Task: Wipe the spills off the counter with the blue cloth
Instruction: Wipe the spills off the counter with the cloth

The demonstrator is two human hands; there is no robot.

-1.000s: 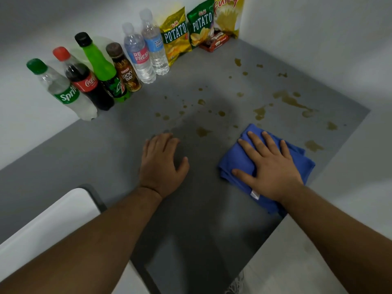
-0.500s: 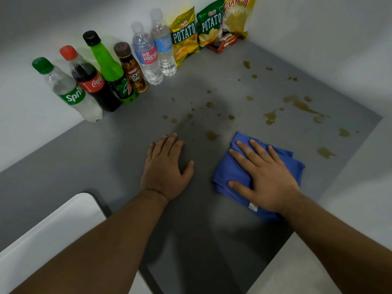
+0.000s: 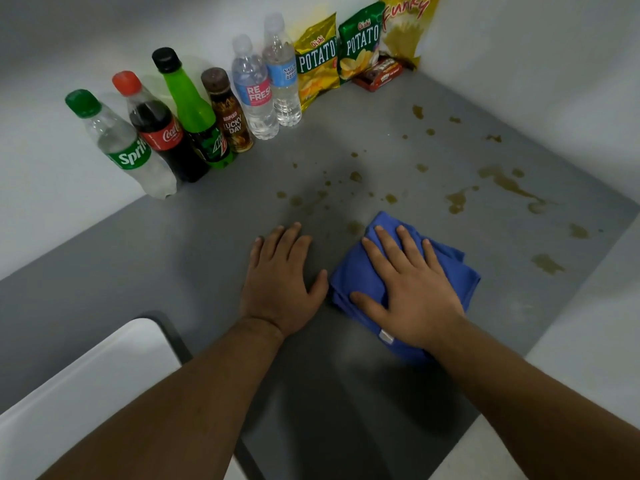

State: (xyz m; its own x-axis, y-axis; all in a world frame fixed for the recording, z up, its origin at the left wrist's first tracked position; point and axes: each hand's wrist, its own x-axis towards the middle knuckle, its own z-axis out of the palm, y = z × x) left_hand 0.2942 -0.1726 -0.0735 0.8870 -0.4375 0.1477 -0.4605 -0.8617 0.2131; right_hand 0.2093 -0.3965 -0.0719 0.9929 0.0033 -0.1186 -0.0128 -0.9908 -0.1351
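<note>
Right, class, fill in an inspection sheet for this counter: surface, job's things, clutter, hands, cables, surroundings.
Surface: grey counter, brown spills scattered over its far half.
Job's things: blue cloth, folded, flat on the counter at the near edge of the spills.
Clutter: six bottles along the left wall; three snack bags and a red packet in the corner.
Hands: left hand flat on bare counter; right hand flat on the cloth.
Cables: nothing seen.
Surroundings: white walls; white panel near left.
</note>
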